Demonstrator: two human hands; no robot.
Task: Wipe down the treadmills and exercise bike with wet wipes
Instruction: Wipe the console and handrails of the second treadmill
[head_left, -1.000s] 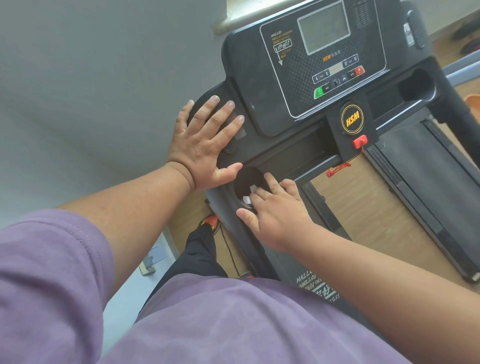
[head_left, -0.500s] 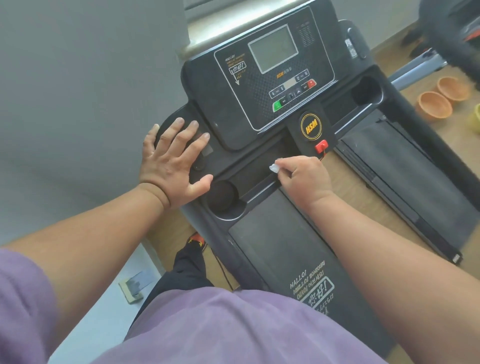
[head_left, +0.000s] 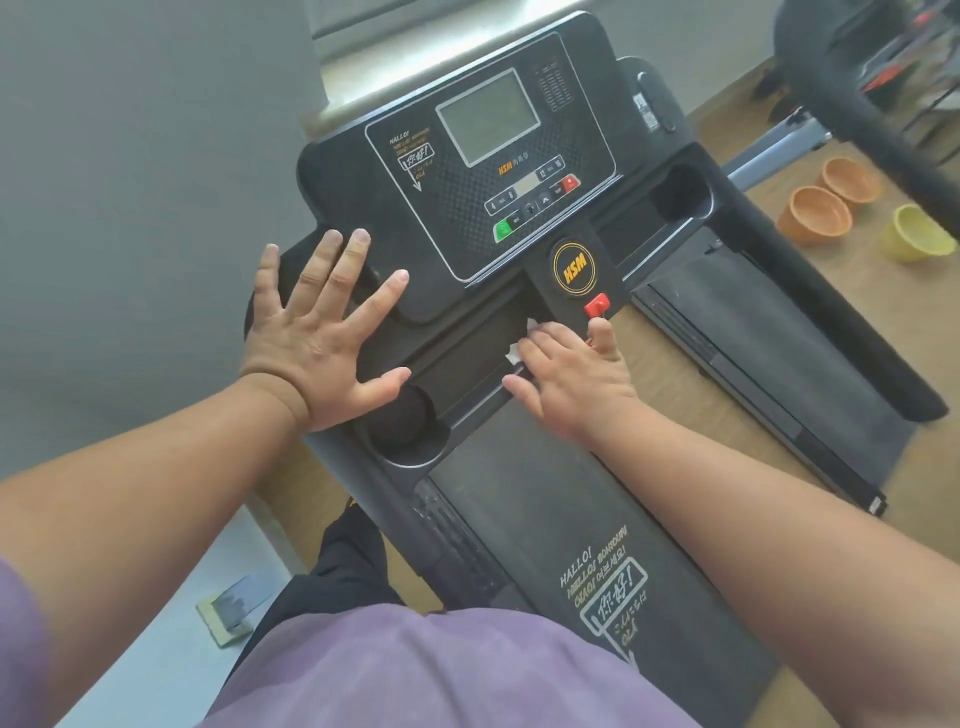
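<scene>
A black treadmill (head_left: 701, 545) stands in front of me, its console (head_left: 467, 208) carrying a grey screen, a green button, a red button and a round HSM badge. My left hand (head_left: 317, 338) rests flat, fingers spread, on the console's left end above a round cup holder (head_left: 400, 426). My right hand (head_left: 571, 374) presses a small white wet wipe (head_left: 519, 349) onto the tray ledge just below the badge, fingers laid over it. A red safety key (head_left: 596, 305) sits right above my right fingertips. Most of the wipe is hidden under the hand.
A grey wall (head_left: 130, 182) runs along the left. Two orange bowls (head_left: 815, 214) and a yellow bowl (head_left: 911, 234) sit on the wooden floor at right. Dark exercise equipment (head_left: 857, 93) stands at the top right. A small scraper-like tool (head_left: 231, 613) lies on the pale floor strip.
My right hand carried the wipe from the left cup holder rightward along the tray ledge to below the HSM badge. My left hand stayed on the console's left end.
</scene>
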